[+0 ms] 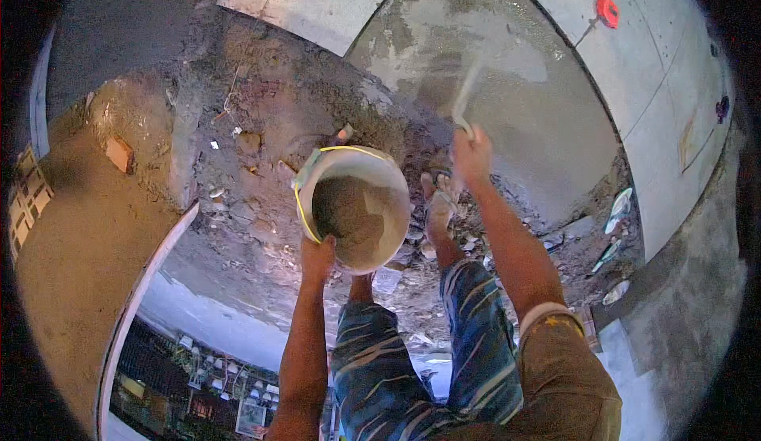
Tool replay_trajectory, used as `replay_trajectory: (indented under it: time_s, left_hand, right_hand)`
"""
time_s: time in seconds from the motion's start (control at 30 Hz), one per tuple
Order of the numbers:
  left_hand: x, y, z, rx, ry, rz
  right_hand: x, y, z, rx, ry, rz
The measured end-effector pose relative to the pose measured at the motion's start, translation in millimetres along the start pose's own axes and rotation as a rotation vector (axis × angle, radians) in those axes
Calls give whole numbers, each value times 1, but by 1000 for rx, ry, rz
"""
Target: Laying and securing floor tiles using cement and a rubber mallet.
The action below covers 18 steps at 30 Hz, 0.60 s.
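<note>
My left hand (pixel 318 258) grips the near-left rim of a pale round bucket (pixel 395 207) with a thin yellow handle. Inside the bucket lies a grey-brown mix (pixel 349 215), like cement or mortar, banked against one side. My right hand (pixel 473 155) is closed around a pale, slim tool (pixel 469 88) with a bent neck. Its far end is smeared by motion, so I cannot make out its kind. The tool is over a smooth, wet-looking grey cement patch (pixel 547 116), to the right of the bucket; whether it touches the surface I cannot tell.
My sandalled foot (pixel 438 207) stands on rubble at the patch's near edge. Large pale slabs (pixel 634 68) border the patch, with a red object (pixel 607 13) on them. A loose pair of flip-flops (pixel 619 210) lies at the right. An orange brick piece (pixel 120 155) lies on brown sand at the left.
</note>
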<state>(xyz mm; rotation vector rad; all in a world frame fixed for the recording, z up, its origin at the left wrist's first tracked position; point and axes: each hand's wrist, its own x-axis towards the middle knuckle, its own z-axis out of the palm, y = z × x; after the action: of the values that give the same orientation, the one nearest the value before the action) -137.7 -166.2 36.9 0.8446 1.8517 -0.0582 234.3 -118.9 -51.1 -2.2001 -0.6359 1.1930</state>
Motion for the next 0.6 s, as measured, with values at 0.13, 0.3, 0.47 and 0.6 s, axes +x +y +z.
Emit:
replay_trajectory:
  time_s: [0.13,0.3,0.47,0.6]
  left_hand:
    - [2,-17,-2,23,59,173]
    - [19,-32,-7,215,93,79]
    - [-17,-8,-30,134,39,295]
    - [-69,40,-39,65,84,430]
  right_hand:
    - [-88,-7,-55,-453,-231,-235]
    - [-147,-40,-67,-899,-664,-257]
    - [-147,-80,-19,-1200,-777,-326]
    - [-149,-57,6,-1273,-782,-300]
